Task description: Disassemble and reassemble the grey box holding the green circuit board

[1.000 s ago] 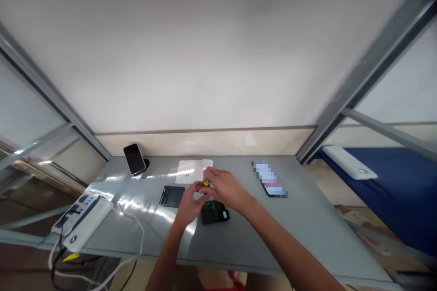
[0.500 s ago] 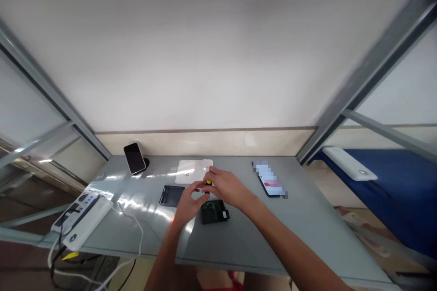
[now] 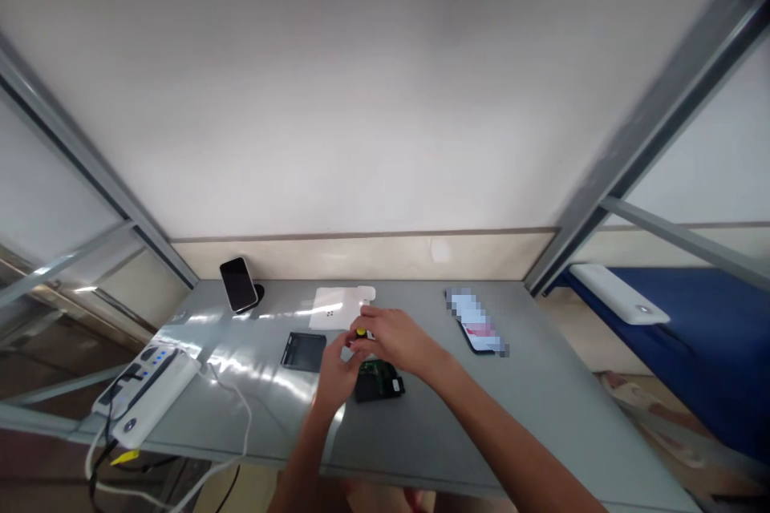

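Note:
My right hand (image 3: 394,338) has its fingers closed around a small black-and-yellow tool (image 3: 361,332); its yellow end shows and most of the rest is hidden by the fingers. My left hand (image 3: 338,373) comes up from the other side, fingertips pinched at the same tool and meeting those of my right hand. Just below the hands lies a green circuit board in a black housing (image 3: 378,383), its upper edge partly covered. To the left of my left hand, an open black plastic case (image 3: 304,351) rests on the desk. Behind the hands is a white sheet (image 3: 330,307).
A phone with a lit, blurred screen (image 3: 476,321) lies at the right. At the back left a dark-screened phone (image 3: 239,284) leans on a stand. A white power strip (image 3: 144,393) with cables sits at the left edge of the grey desk (image 3: 457,433).
Both hands have shifted slightly left with the tool, whose yellow end now shows lower and further left. The whole view has moved down a little. The board and case stay in place.

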Tool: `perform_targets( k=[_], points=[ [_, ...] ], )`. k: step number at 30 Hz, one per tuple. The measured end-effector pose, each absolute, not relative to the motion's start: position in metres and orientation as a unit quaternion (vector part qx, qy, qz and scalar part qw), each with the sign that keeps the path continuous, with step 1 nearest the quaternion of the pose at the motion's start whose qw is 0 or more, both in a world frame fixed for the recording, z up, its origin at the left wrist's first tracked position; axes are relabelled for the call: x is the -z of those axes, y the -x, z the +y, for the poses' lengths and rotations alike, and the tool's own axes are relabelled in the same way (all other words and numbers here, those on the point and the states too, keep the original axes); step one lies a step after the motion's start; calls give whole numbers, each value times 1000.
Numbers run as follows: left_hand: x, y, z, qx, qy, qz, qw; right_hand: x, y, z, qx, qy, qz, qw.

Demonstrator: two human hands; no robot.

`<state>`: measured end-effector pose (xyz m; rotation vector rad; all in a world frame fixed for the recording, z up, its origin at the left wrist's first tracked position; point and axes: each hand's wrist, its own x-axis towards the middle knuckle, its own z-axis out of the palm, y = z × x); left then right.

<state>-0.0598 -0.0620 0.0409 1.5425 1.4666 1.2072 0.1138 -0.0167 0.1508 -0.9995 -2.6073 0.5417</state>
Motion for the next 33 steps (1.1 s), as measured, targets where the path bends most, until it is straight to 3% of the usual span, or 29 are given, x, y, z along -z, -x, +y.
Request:
perform_targets(
  k=[6, 33],
  points=[
    [-50, 66, -58, -444, -633, 529, 350, -153, -116, -24, -196, 313, -916, 156],
    [-48, 74, -49, -393, -670, 550, 307, -166, -102, -25, -150, 430, -887, 79]
  ],
)
